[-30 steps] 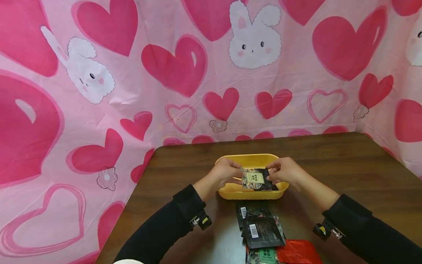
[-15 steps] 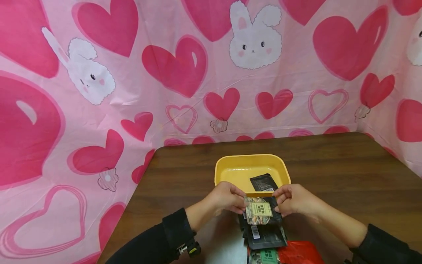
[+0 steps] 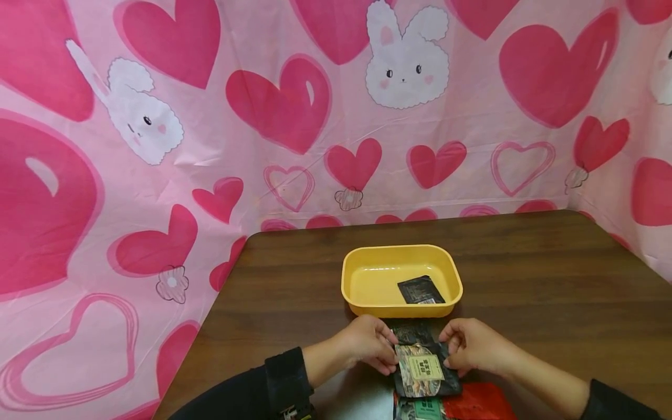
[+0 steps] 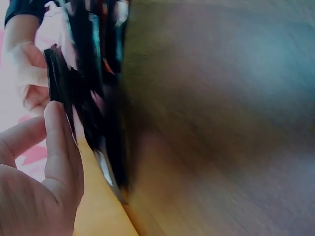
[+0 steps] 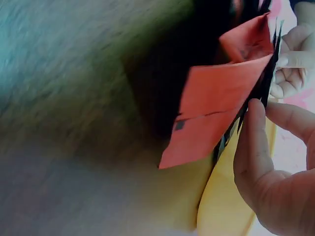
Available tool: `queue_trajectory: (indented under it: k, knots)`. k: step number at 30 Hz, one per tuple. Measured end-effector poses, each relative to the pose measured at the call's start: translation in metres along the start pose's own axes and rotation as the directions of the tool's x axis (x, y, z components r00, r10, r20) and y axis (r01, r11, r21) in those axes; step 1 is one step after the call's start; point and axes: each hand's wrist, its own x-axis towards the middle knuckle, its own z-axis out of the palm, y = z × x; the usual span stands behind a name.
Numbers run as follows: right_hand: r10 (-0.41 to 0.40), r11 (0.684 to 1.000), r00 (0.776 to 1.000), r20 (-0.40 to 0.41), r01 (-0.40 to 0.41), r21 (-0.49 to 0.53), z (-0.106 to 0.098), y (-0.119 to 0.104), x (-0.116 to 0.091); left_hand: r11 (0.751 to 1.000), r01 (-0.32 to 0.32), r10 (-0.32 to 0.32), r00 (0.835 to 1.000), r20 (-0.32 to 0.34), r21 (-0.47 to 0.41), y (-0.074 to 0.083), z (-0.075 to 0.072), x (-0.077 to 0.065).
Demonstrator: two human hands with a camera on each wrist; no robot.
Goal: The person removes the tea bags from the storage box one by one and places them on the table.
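A black packet with a food picture and a yellow label [image 3: 426, 368] is pinched between my two hands, over the pile of packets. My left hand [image 3: 367, 345] holds its left edge between thumb and fingers; my right hand [image 3: 475, 349] grips the right edge. Behind it, another black packet [image 3: 412, 333] of the pile shows. Toward the front lie a green-labelled packet [image 3: 422, 407] and a red packet [image 3: 480, 401], the latter with a folded end in the right wrist view. In the left wrist view, the dark packets [image 4: 59, 81] appear edge-on and blurred.
A yellow tray [image 3: 362, 291] stands on the wooden table [image 3: 535, 280] just behind the pile. One black packet [image 3: 420, 290] lies at its right front. A pink cloth with hearts and rabbits [image 3: 294, 192] hangs behind the table.
Both hands have come from the tray toward the front, bringing the yellow-labelled packet over the pile. The black packet in the tray, hidden one second ago, is now in sight.
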Motion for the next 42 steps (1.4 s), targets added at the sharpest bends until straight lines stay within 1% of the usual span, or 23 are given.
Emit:
queue_trajectory:
  k: [3,5,6,7,9,10,12,13,15,17,19,21,22,23,25,28,30,33,36,38,40,42]
  knots:
    - [-0.052,0.992,0.999,-0.014,0.05,-0.12,0.0,-0.003,-0.002,0.999,-0.004,0.004,1.0,0.002,0.035,-0.001,-0.001,0.0]
    - [-0.097,0.967,0.994,-0.04,0.085,-0.242,-0.003,-0.01,-0.003,0.998,-0.016,0.016,1.0,-0.006,0.063,0.004,-0.005,0.001]
    - [-0.124,0.944,0.99,-0.063,0.098,-0.315,-0.005,-0.015,-0.002,0.997,-0.028,0.029,0.999,-0.018,0.077,0.008,-0.007,0.001]
    - [-0.159,0.911,0.983,-0.094,0.109,-0.398,-0.008,-0.021,-0.001,0.995,-0.041,0.044,0.999,-0.032,0.088,0.014,-0.011,0.003]
    - [-0.233,0.835,0.96,-0.155,0.116,-0.538,-0.016,-0.034,0.003,0.994,-0.057,0.064,0.995,-0.071,0.093,0.03,-0.019,0.007]
    - [-0.263,0.803,0.948,-0.181,0.111,-0.585,-0.02,-0.042,0.007,0.994,-0.061,0.069,0.994,-0.089,0.09,0.039,-0.023,0.011]
    - [-0.293,0.764,0.931,-0.217,0.091,-0.639,-0.03,-0.056,0.018,0.997,-0.059,0.064,0.992,-0.111,0.055,0.056,-0.03,0.023]
    - [-0.293,0.751,0.928,-0.231,0.074,-0.657,-0.035,-0.062,0.025,0.998,-0.05,0.053,0.992,-0.118,0.03,0.065,-0.032,0.029]
    - [-0.263,0.736,0.933,-0.244,0.031,-0.676,-0.045,-0.071,0.043,0.999,-0.02,0.014,0.991,-0.132,-0.045,0.08,-0.035,0.045]
    - [-0.206,0.721,0.946,-0.25,-0.026,-0.693,-0.054,-0.074,0.065,0.994,0.012,-0.027,0.989,-0.142,-0.108,0.089,-0.036,0.064]
    - [-0.129,0.698,0.961,-0.246,-0.088,-0.711,-0.061,-0.072,0.087,0.987,0.041,-0.068,0.983,-0.168,-0.157,0.094,-0.034,0.082]
    - [-0.06,0.686,0.973,-0.225,-0.124,-0.717,-0.066,-0.064,0.107,0.983,0.067,-0.101,0.975,-0.196,-0.172,0.094,-0.031,0.096]
    - [-0.025,0.687,0.975,-0.219,-0.142,-0.713,-0.067,-0.06,0.115,0.982,0.08,-0.116,0.97,-0.215,-0.169,0.093,-0.028,0.1]
    - [0.001,0.681,0.977,-0.211,-0.155,-0.716,-0.066,-0.056,0.121,0.98,0.092,-0.132,0.963,-0.234,-0.175,0.092,-0.025,0.103]
    - [0.043,0.683,0.978,-0.204,-0.178,-0.709,-0.064,-0.048,0.128,0.976,0.105,-0.155,0.952,-0.265,-0.193,0.089,-0.019,0.105]
    - [0.077,0.671,0.974,-0.212,-0.208,-0.712,-0.057,-0.041,0.132,0.967,0.12,-0.185,0.937,-0.296,-0.226,0.083,-0.013,0.104]
    - [0.093,0.668,0.972,-0.216,-0.222,-0.71,-0.054,-0.039,0.132,0.966,0.126,-0.192,0.934,-0.302,-0.226,0.079,-0.011,0.105]
    - [0.102,0.669,0.967,-0.233,-0.24,-0.703,-0.049,-0.035,0.132,0.962,0.157,-0.219,0.932,-0.289,-0.221,0.072,-0.009,0.108]
    - [0.099,0.678,0.964,-0.249,-0.248,-0.692,-0.045,-0.033,0.131,0.959,0.173,-0.231,0.936,-0.266,-0.223,0.067,-0.008,0.111]
    - [0.1,0.686,0.962,-0.256,-0.253,-0.682,-0.043,-0.032,0.13,0.958,0.172,-0.228,0.942,-0.246,-0.231,0.065,-0.007,0.112]
    - [0.095,0.7,0.962,-0.257,-0.248,-0.67,-0.042,-0.032,0.129,0.96,0.16,-0.217,0.943,-0.252,-0.23,0.063,-0.007,0.111]
    - [0.11,0.718,0.957,-0.267,-0.262,-0.644,-0.041,-0.032,0.129,0.961,0.151,-0.212,0.94,-0.268,-0.229,0.062,-0.007,0.11]
